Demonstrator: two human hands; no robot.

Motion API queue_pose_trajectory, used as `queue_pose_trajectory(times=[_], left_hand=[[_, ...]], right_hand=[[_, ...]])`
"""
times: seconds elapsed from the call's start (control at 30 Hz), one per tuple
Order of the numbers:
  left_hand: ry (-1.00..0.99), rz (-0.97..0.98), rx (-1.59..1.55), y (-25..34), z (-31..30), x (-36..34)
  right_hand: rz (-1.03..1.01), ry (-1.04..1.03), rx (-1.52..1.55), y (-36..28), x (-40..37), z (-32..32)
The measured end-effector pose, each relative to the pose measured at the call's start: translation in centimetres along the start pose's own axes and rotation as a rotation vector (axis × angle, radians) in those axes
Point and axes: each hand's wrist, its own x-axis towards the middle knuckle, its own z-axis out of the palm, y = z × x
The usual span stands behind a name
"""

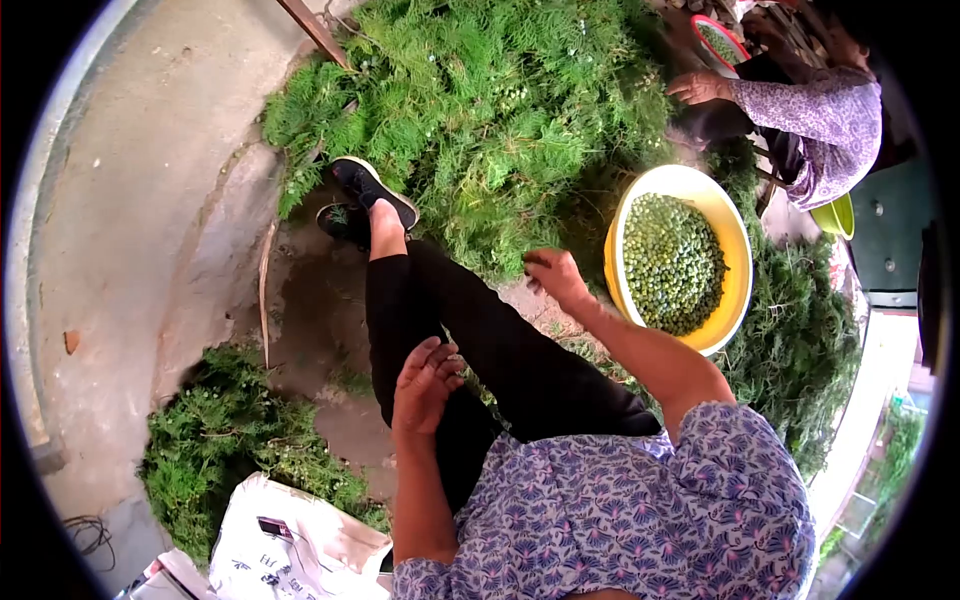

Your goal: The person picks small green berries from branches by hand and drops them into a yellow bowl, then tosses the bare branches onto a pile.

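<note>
My left hand (425,388) is over my black-trousered thigh (400,320), palm turned inward, fingers half bent and slightly apart; nothing shows in it. Between the green branches and the yellow tub is my right hand (556,277), its fingers curled in; anything they hold is hidden or too small to make out. The yellow tub (735,290) stands to the right of that hand and contains many small round green berries (672,262). Ahead of my legs spreads a large heap of feathery evergreen branches (490,130), some bearing pale berries.
At the upper right sits another person (815,120) in a patterned sleeve, one hand near the branches, beside a red-rimmed basin (720,42). A smaller branch pile (230,430) and a white sack (270,545) lie at lower left. More branches (790,330) lie behind the tub.
</note>
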Motion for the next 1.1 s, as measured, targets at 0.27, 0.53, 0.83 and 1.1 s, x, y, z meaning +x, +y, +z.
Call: queue_pose_trajectory(times=[0.27, 0.53, 0.83, 1.1], left_hand=[[0.076, -0.008, -0.086, 0.1, -0.2, 0.4], [0.101, -0.065, -0.105, 0.3, -0.4, 0.9], [0.056, -0.098, -0.105, 0.1, -0.6, 1.7], [0.112, -0.068, -0.071, -0.2, -0.2, 1.8]], right_hand=[[0.193, -0.078, 0.115, -2.5, 12.7, 4.0], [0.274, -0.016, 0.244, -1.8, 21.4, 8.9], [0.238, 0.222, 0.406, -0.3, 21.3, 8.5], [0.1, 0.16, 0.411, -4.1, 13.3, 3.6]])
